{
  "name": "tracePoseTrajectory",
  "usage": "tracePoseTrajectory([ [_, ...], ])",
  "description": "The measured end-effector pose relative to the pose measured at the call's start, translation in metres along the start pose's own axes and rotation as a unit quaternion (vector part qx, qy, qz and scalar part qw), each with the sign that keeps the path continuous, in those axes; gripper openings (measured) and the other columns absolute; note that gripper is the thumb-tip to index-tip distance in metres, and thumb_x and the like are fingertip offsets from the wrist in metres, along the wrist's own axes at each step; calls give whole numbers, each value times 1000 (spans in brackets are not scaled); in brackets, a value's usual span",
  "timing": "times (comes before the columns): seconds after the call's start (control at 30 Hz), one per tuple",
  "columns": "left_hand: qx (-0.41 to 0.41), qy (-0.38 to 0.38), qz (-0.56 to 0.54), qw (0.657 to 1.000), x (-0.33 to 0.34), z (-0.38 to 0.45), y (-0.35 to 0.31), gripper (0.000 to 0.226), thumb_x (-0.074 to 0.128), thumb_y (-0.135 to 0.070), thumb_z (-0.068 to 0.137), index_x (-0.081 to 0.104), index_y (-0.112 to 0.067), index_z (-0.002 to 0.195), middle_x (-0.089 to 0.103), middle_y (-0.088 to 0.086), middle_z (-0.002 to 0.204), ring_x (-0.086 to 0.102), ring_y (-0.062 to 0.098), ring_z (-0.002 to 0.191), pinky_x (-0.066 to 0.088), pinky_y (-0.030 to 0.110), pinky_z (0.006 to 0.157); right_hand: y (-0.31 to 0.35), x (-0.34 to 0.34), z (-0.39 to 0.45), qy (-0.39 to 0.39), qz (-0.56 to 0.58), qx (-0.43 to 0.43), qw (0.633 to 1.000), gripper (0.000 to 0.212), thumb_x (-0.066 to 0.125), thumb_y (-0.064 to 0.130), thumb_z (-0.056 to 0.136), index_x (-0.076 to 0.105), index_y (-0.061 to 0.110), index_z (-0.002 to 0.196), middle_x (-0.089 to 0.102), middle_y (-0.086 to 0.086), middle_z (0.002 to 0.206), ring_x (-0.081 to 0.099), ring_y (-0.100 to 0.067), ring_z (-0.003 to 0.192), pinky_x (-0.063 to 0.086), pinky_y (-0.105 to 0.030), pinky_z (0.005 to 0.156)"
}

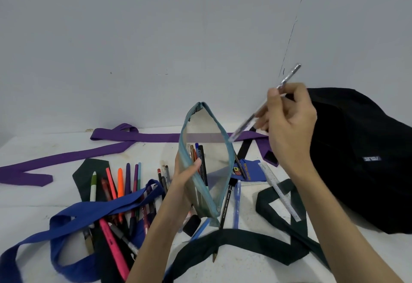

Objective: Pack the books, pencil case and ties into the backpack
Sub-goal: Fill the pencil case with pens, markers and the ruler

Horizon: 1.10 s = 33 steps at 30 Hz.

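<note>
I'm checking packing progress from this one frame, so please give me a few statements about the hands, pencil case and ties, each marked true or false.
1. The left hand holds the pencil case open. True.
2. The right hand is empty. False: it pinches a silver pen above the case's mouth.
3. The pencil case already holds some pens. True: several show through its clear side.
4. The purple tie is inside the backpack. False: it lies stretched across the table.
5. The ruler is in the pencil case. False: it lies on the table, across the dark green tie.
</note>
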State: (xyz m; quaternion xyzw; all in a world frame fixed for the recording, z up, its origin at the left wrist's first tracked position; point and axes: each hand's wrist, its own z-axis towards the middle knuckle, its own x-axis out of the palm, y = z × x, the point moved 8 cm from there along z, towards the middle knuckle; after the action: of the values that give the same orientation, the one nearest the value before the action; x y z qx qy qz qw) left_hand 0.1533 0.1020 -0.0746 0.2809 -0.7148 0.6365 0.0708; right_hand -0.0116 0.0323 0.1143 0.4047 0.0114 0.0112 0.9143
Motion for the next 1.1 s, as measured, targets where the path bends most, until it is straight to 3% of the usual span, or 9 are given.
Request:
tracePoseTrajectory([
  [0.13,0,-5,23,1000,1,-2,-2,129,84,-61,35,29,-22,145,47,10,138,47,29,124,43,46,98,-14,44,-27,164,-53,87,981,14,57,23,94,50,25,82,65,-2,54,57,-22,43,48,-29,47],
  [0.23,5,-5,28,1000,1,0,-2,128,84,-63,32,35,-16,141,51,14,132,52,30,118,48,42,89,-33,63,-46,289,-182,108,934,13,59,31,91,61,19,86,68,-5,58,53,-7,40,47,-25,55],
  [0.47,-38,-23,11,999,-5,2,6,128,83,-58,27,38,-17,140,51,14,132,51,32,118,49,44,87,-63,24,-10,116,-137,144,973,26,59,22,90,63,12,67,56,3,42,44,-6,33,43,-26,53],
  [0.6,-26,-23,0,999,-5,1,5,108,78,-52,44,39,-20,139,52,12,132,51,30,119,48,43,90,-144,32,-24,209,-298,221,905,24,56,22,87,56,14,64,63,-7,64,59,-22,63,53,-37,66],
  [0.7,-35,-29,-9,999,-7,1,7,106,78,-50,44,39,-22,138,54,10,128,52,30,116,50,41,81,-182,43,-44,298,-419,235,825,24,51,28,92,51,9,79,55,-7,78,50,-26,75,39,-31,60],
  [0.8,-18,-25,-8,999,-6,2,5,95,76,-43,54,34,-28,139,51,7,129,49,28,118,47,46,89,-194,54,-56,337,-470,211,788,19,48,24,94,42,9,85,51,-9,88,45,-25,76,34,-30,62],
  [0.93,11,-25,0,1000,-8,3,-5,96,75,-42,58,29,-30,141,48,3,132,47,26,121,38,52,103,-217,56,-54,314,-444,268,795,28,52,10,88,37,9,65,50,-10,77,47,-25,68,32,-28,50],
  [1.0,11,-30,-3,999,-9,3,-6,97,73,-42,59,27,-28,143,49,4,132,47,26,121,39,50,102,-224,52,-49,299,-418,312,799,21,57,8,83,46,3,66,52,-11,71,52,-25,67,34,-25,49],
  [1.1,15,-40,-15,999,-12,3,-6,93,70,-40,62,28,-27,143,49,4,131,48,25,119,44,43,91,-206,43,-39,219,-235,394,861,10,59,1,83,63,-3,75,60,-11,66,54,-20,58,42,-26,50],
])
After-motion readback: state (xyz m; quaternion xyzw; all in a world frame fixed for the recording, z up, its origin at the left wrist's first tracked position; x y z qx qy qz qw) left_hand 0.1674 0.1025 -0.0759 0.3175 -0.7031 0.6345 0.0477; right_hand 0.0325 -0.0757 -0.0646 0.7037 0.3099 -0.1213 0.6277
